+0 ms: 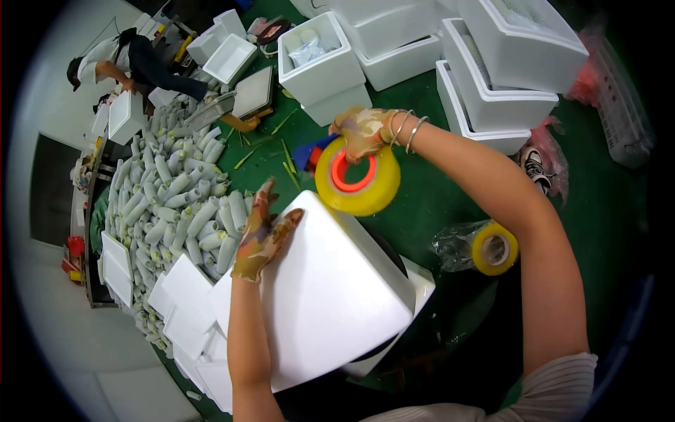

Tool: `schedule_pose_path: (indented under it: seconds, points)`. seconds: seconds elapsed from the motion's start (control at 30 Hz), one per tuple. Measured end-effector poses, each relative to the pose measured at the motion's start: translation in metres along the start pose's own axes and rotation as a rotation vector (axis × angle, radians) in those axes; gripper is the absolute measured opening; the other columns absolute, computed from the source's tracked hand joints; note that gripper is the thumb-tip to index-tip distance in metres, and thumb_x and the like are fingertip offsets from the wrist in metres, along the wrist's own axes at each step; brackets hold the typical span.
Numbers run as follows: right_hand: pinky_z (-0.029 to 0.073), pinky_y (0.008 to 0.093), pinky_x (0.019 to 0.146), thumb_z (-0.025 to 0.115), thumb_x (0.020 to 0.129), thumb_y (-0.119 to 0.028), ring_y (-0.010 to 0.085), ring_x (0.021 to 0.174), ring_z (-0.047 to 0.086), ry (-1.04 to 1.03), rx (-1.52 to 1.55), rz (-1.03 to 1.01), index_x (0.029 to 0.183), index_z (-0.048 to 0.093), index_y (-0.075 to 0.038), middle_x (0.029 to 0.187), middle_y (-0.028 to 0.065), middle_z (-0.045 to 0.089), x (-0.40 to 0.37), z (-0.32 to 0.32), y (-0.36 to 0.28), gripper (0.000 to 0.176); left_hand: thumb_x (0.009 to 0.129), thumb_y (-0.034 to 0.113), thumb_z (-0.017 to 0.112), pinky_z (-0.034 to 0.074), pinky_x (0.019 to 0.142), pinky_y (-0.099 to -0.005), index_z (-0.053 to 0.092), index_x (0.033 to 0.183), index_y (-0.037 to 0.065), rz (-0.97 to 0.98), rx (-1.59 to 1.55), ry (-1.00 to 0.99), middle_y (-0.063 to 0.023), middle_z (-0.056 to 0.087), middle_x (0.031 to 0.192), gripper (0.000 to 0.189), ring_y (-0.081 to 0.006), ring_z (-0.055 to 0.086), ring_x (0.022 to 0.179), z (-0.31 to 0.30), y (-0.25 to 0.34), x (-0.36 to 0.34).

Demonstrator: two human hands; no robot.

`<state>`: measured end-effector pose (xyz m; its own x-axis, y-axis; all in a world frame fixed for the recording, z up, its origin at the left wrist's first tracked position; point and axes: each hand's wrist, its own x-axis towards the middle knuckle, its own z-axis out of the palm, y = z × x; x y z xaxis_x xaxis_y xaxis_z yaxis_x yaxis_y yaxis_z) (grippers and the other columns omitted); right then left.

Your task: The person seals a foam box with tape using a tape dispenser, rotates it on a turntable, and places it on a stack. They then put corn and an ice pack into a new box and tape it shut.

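My right hand, in a camouflage-patterned glove and with bangles at the wrist, is closed on a tape dispenser. It carries a large roll of yellow packing tape on an orange-red core, and a blue and red part shows at its left. The roll hangs over the far corner of a white foam box with a smooth top. My left hand, gloved alike, lies along the left edge of that box with its fingers spread and the thumb over the top.
A heap of net-wrapped corn cobs lies left, beside loose foam lids. Stacked foam boxes stand at the back. Another yellow tape roll lies on the green floor at right. A person bends over a box at far left.
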<state>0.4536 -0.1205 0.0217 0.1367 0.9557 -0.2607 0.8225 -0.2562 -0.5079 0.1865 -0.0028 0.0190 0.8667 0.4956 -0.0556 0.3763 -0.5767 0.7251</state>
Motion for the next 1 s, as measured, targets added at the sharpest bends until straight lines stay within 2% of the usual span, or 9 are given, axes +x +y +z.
schedule_pose_path:
  seconds: [0.1, 0.17, 0.2, 0.37, 0.47, 0.53, 0.77, 0.87, 1.0]
  points:
    - [0.053, 0.0327, 0.082, 0.071, 0.059, -0.023, 0.0309, 0.092, 0.066, 0.011, 0.022, -0.170, 0.123, 0.057, 0.003, 0.106, 0.0213, 0.067, -0.005, 0.007, 0.002, 0.070, 0.086, 0.016, 0.070, 0.038, 0.106, -0.0391, 0.022, 0.150, 0.007, 0.048, 0.129, -0.019, -0.0129, 0.032, 0.150, 0.080, -0.0282, 0.040, 0.132, -0.010, -0.001, 0.009]
    - [0.052, 0.0323, 0.085, 0.070, 0.060, -0.021, 0.0296, 0.097, 0.066, 0.023, 0.070, -0.162, 0.124, 0.056, 0.004, 0.111, 0.0222, 0.066, -0.019, 0.010, 0.001, 0.071, 0.087, 0.020, 0.070, 0.040, 0.104, -0.0351, 0.025, 0.148, 0.002, -0.152, 0.016, -0.251, -0.0205, 0.045, 0.139, 0.078, -0.0308, 0.050, 0.125, -0.017, -0.004, 0.018]
    - [0.051, 0.0321, 0.087, 0.070, 0.061, -0.021, 0.0292, 0.100, 0.065, 0.032, 0.065, -0.176, 0.126, 0.055, 0.005, 0.114, 0.0224, 0.064, -0.027, 0.010, -0.001, 0.072, 0.086, 0.022, 0.071, 0.042, 0.101, -0.0332, 0.035, 0.143, -0.001, -0.345, -0.446, -0.271, -0.0178, 0.053, 0.133, 0.072, -0.0285, 0.054, 0.119, -0.019, -0.004, 0.007]
    - [0.049, 0.0304, 0.091, 0.070, 0.063, -0.018, 0.0285, 0.108, 0.062, 0.083, 0.074, -0.190, 0.131, 0.053, 0.001, 0.123, 0.0220, 0.061, -0.043, 0.017, 0.000, 0.072, 0.086, 0.015, 0.069, 0.043, 0.098, -0.0292, 0.051, 0.127, -0.008, -0.202, -0.106, -0.119, -0.0205, 0.062, 0.118, 0.051, -0.0232, 0.058, 0.112, -0.005, -0.012, 0.012]
    - [0.052, 0.0304, 0.086, 0.070, 0.063, -0.017, 0.0283, 0.098, 0.065, -0.014, 0.131, -0.067, 0.134, 0.051, 0.000, 0.116, 0.0187, 0.065, -0.058, 0.025, -0.004, 0.075, 0.082, 0.010, 0.070, 0.043, 0.100, -0.0299, 0.050, 0.126, -0.010, -0.327, -0.242, -0.100, -0.0196, 0.062, 0.118, 0.053, -0.0235, 0.059, 0.110, -0.005, 0.009, 0.010]
    - [0.054, 0.0317, 0.074, 0.068, 0.065, -0.017, 0.0269, 0.081, 0.066, 0.275, 0.122, -0.210, 0.125, 0.056, 0.002, 0.099, 0.0154, 0.069, -0.073, 0.041, 0.007, 0.064, 0.084, 0.008, 0.069, 0.042, 0.100, -0.0240, 0.049, 0.126, -0.011, -0.272, -0.332, -0.103, -0.0182, 0.059, 0.121, 0.050, -0.0188, 0.058, 0.107, -0.004, -0.008, 0.012]
    - [0.050, 0.0444, 0.076, 0.062, 0.073, -0.013, 0.0341, 0.091, 0.063, 0.066, 0.090, 0.147, 0.123, 0.052, 0.005, 0.097, 0.0247, 0.062, -0.263, 0.092, -0.021, 0.054, 0.079, 0.000, 0.067, 0.043, 0.099, -0.0243, 0.049, 0.125, -0.011, -0.336, -0.302, -0.017, -0.0191, 0.061, 0.118, 0.051, -0.0201, 0.059, 0.108, -0.007, -0.015, 0.020]
    - [0.049, 0.0384, 0.068, 0.060, 0.081, -0.017, 0.0311, 0.081, 0.058, 0.377, 0.440, 0.076, 0.126, 0.048, 0.001, 0.104, 0.0202, 0.060, -0.318, 0.161, -0.049, 0.049, 0.080, 0.001, 0.068, 0.042, 0.099, -0.0242, 0.049, 0.127, -0.008, -0.333, -0.292, -0.005, -0.0172, 0.062, 0.117, 0.051, -0.0194, 0.059, 0.106, -0.003, -0.007, 0.015]
    - [0.050, 0.0421, 0.086, 0.060, 0.078, -0.013, 0.0410, 0.103, 0.059, 0.441, 0.355, 0.239, 0.136, 0.037, 0.007, 0.113, 0.0310, 0.055, -0.301, 0.187, -0.103, 0.065, 0.085, 0.006, 0.068, 0.044, 0.096, -0.0266, 0.050, 0.128, -0.004, -0.234, -0.537, -0.061, -0.0148, 0.063, 0.116, 0.048, -0.0208, 0.061, 0.105, -0.021, -0.067, 0.037]
